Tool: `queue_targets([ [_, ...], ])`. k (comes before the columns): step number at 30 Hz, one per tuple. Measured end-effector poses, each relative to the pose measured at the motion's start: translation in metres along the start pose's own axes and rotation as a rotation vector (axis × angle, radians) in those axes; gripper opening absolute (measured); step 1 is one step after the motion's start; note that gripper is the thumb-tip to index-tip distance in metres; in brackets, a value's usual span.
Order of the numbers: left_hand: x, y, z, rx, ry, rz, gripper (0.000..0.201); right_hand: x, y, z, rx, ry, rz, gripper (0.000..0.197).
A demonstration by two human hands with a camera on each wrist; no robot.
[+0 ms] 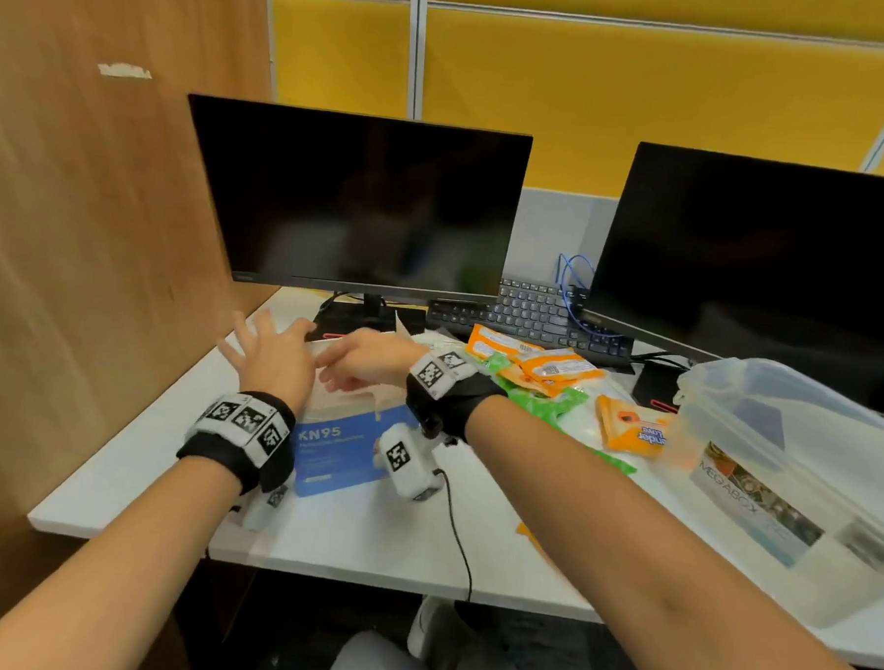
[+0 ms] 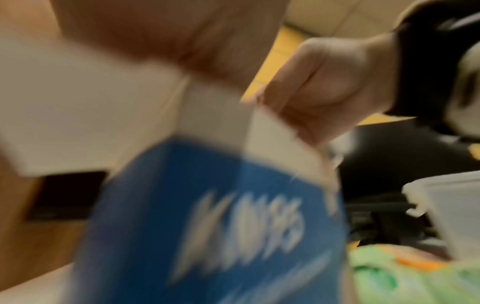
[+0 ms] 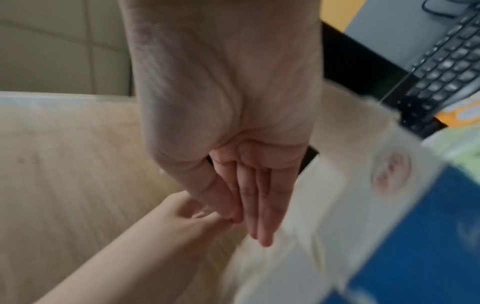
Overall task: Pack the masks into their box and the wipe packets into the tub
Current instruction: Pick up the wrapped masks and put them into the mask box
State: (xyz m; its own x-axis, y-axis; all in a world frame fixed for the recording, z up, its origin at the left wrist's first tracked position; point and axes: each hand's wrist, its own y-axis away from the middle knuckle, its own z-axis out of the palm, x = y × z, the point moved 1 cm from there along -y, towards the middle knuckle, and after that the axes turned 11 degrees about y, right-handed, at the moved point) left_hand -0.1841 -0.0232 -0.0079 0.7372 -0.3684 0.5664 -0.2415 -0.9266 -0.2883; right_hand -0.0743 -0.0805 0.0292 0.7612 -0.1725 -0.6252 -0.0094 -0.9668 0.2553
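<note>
The blue KN95 mask box [image 1: 344,447] lies on the white desk [image 1: 368,536] with its pale flaps [image 1: 360,394] open at the far end. My left hand [image 1: 271,336] rests on the left flap with its fingers spread. Beside it my right hand [image 1: 345,376] reaches into the opening; in the right wrist view the right hand [image 3: 249,222] has straight fingers held together, pointing down by the left hand [image 3: 187,216]. What lies inside the box is blurred. Orange and green wipe packets [image 1: 540,376] are heaped right of the box. The clear tub [image 1: 801,471] stands at the right.
Two dark monitors [image 1: 365,202] and a black keyboard [image 1: 528,313] stand behind the work area. A wooden partition [image 1: 77,213] walls off the left side. A thin black cable [image 1: 458,530] runs from my right wrist over the desk's front edge.
</note>
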Motion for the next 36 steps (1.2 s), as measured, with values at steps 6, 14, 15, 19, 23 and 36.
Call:
queue_targets([
  [6,0.094,0.033,-0.003,-0.019,0.361,0.545,0.033,0.063,0.058,-0.070,0.352,-0.389,-0.093,0.021],
  [14,0.154,0.056,0.123,-0.690,0.129,0.232,0.038,0.242,0.085,-0.084,0.160,0.608,0.696,0.022],
  [15,0.150,0.052,0.135,-0.722,0.097,0.143,0.040,0.258,0.089,-0.083,0.145,0.596,0.730,0.028],
  [19,0.134,0.037,0.173,-0.733,0.127,-0.227,0.078,0.300,0.096,-0.074,0.069,0.498,0.750,0.064],
  [23,0.126,0.032,0.187,-0.574,0.285,-0.456,0.089,0.305,0.090,-0.066,0.088,0.515,0.653,0.080],
  [36,0.130,0.022,0.191,-0.346,0.779,-0.578,0.045,0.302,0.077,-0.055,0.141,0.499,0.669,0.104],
])
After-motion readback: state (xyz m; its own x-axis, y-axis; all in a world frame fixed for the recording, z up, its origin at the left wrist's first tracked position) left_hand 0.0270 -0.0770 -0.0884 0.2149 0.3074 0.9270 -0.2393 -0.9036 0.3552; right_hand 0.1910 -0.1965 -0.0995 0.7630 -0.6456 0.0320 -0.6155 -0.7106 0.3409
